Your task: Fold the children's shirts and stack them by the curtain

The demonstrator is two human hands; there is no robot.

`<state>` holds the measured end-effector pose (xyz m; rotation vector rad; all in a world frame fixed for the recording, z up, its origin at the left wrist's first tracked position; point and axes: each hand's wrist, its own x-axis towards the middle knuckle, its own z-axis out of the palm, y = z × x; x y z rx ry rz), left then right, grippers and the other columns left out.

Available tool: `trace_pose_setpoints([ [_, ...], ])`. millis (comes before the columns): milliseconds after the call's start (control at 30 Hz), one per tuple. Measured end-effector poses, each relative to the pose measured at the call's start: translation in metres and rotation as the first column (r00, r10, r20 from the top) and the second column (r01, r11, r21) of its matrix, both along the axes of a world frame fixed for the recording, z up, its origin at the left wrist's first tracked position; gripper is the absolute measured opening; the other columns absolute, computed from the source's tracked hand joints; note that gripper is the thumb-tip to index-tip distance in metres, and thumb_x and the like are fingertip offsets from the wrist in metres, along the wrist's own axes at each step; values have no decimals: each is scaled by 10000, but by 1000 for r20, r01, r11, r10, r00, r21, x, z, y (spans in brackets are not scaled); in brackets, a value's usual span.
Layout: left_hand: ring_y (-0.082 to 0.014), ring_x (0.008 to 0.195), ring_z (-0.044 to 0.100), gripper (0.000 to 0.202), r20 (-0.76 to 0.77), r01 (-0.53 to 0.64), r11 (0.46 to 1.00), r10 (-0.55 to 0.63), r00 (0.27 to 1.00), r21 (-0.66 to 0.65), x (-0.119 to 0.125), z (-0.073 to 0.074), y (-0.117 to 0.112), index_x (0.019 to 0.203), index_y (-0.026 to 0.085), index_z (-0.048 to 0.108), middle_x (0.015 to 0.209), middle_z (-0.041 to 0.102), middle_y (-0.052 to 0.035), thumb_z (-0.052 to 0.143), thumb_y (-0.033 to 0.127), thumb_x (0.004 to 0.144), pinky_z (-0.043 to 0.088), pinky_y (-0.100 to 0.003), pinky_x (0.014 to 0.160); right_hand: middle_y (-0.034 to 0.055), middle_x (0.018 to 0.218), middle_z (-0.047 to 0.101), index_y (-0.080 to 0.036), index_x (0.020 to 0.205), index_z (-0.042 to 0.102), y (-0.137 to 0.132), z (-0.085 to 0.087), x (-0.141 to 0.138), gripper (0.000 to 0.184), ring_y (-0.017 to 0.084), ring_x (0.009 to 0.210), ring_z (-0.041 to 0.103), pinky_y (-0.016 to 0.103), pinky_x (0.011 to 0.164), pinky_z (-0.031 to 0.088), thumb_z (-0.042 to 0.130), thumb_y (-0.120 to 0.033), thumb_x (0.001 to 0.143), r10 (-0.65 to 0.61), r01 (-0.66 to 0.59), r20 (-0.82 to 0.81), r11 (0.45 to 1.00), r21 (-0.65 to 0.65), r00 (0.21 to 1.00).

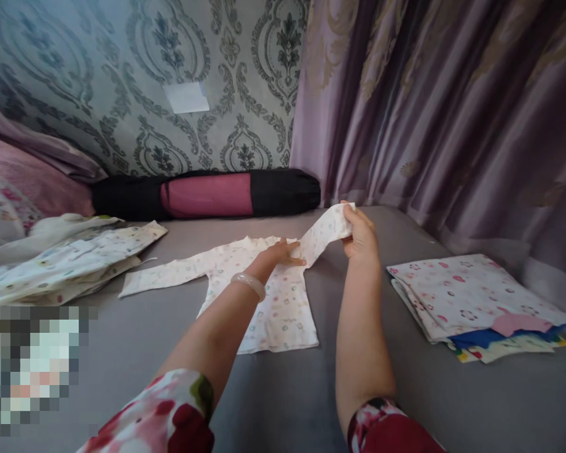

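A small white long-sleeved shirt (283,308) with a pale printed pattern lies spread on the grey bed sheet, its hem towards me. My left hand (283,251), with a pale bangle (249,286) at the wrist, rests on the shirt near the right shoulder, fingers spread. The cuff end of the right sleeve (327,226) is pinched in my right hand (360,231), raised off the bed and stretched out to the right. The other sleeve (165,277) lies flat to the left.
Folded patterned clothes (471,292) are stacked at the right. Looser white garments (70,258) pile up at the left. A black and maroon rolled bag (207,195) lies along the wall, beside a purple curtain (382,107). The lower left corner is pixelated.
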<state>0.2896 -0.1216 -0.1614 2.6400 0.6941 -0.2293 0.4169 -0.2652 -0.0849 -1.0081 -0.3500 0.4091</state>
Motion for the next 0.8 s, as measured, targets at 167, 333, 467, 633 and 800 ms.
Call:
trace_pose_setpoints([
  [167,-389,1254,483,1050,-55,-16,1000,17,998,11,16,6,5,1429,296,391,1472,401,-157,655,778,534,419,-429,963,-4,730,706,-182,872,708,7,-1,-6,290,170,731,669,260,635,521,759,-330,627,32,-32,1,999,-28,999],
  [333,-369,1247,495,1038,-29,1,1000,-1,1000,20,19,5,6,1400,273,427,1434,453,-150,700,734,510,432,-392,956,-12,717,701,-189,901,713,16,-3,-13,320,158,699,660,246,609,511,763,-356,632,75,-74,8,994,-81,997],
  [467,-336,1187,548,1033,120,-70,991,83,989,-115,1,1,1,1455,235,350,1386,479,-166,691,693,594,456,-369,927,-25,653,676,-184,912,705,23,-3,-21,344,149,642,643,232,558,487,770,-366,628,120,-121,-15,985,-125,993],
  [633,-211,872,651,671,377,-265,889,407,832,-374,-47,-9,-2,1361,165,472,1012,658,-89,639,477,792,510,-285,769,-36,619,658,-182,869,701,39,-11,-35,320,127,577,608,208,501,438,786,-343,606,136,-143,-57,978,-154,989],
  [800,-142,750,642,391,384,-374,608,762,522,-700,-104,-20,-3,1182,127,556,919,656,-88,568,370,876,517,-238,664,-43,599,643,-178,755,684,58,-26,-55,275,107,552,575,205,517,428,795,-372,594,195,-195,-13,967,-166,981],
])
